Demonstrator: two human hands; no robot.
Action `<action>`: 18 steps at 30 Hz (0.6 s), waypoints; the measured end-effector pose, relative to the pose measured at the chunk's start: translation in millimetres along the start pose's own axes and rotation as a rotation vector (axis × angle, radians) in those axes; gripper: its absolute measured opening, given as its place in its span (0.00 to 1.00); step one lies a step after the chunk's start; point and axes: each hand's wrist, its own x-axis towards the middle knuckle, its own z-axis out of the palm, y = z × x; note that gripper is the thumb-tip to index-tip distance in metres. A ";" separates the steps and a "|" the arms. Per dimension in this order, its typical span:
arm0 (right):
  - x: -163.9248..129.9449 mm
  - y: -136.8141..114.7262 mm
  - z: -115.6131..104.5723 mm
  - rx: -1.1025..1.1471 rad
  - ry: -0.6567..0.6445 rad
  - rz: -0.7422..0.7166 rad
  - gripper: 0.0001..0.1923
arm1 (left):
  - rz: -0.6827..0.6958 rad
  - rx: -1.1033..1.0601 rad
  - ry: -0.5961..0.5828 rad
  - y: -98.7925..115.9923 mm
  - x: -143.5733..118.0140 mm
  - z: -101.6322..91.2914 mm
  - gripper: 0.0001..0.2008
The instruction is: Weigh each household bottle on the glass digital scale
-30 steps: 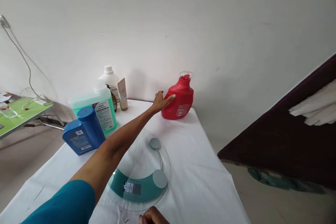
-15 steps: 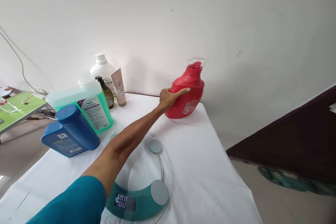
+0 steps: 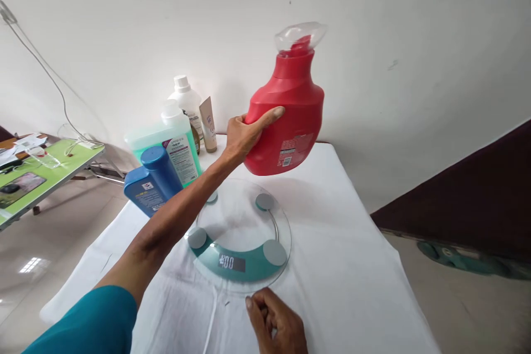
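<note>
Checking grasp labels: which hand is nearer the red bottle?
Left. The left hand has its grip around the red bottle, held in the air above the glass scale. The right hand rests on the table, below the scale's near edge.

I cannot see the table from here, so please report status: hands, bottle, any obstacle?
Left hand holds red bottle in the air above glass scale. Right hand closed, resting on white cloth near scale. Scale top bare.

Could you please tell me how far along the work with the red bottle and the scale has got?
Done: the red detergent bottle is off the table, gripped by the left hand. In hand: it hangs above the glass scale, not touching. Left: setting it on the scale; the display shows zeros. The right hand rests nearby.
</note>
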 end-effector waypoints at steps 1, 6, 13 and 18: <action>3.3 -3.7 -2.1 0.010 -0.020 0.004 0.24 | 0.012 0.007 0.012 7.8 -11.5 -13.0 0.32; 10.9 -15.1 -11.7 0.020 -0.101 0.030 0.24 | 0.041 0.047 0.035 20.9 -63.4 -72.2 0.32; 10.7 -27.3 -17.5 0.054 -0.153 0.126 0.23 | -0.014 0.072 0.036 -0.5 -105.5 -116.4 0.33; 9.4 -32.5 -15.3 0.059 -0.097 0.131 0.23 | -0.076 0.069 0.002 -23.8 -113.3 -126.7 0.33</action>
